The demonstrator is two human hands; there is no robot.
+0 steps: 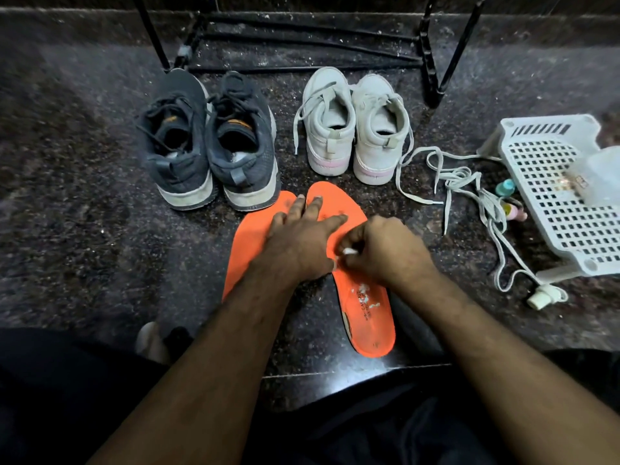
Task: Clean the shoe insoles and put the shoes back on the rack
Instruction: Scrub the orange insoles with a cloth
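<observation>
Insoles, two orange ones, lie side by side on the dark stone floor just in front of us, and our hands are at work on them. Our left hand (303, 238) lies flat with fingers spread, pressing across both the left insole (250, 239) and the right insole (364, 303) to pin them down. Our right hand (382, 250) is curled tight around a small white wad (350, 251), cotton or tissue as far as we can tell, held against the middle of the right insole. The two hands touch at the thumbs.

White flecks and smears sit on the heel half of the right insole, so we judge the scrubbing to be under way but unfinished. The left insole shows no such residue where it is visible; we cannot tell whether it is cleaned or untouched.

Beyond the insoles stand the dark grey shoes (208, 142), heels toward us, and beside them the white shoes (355, 125). Loose white laces (466, 182) trail right toward a white plastic basket (563, 196) with small bottles (508, 199) just beside it. The black rack (302, 41) stands behind with its lower rails bare.

By our reckoning most remains: finish wiping, refit the insoles, perhaps relace the white pair, then return both pairs to the rack.
</observation>
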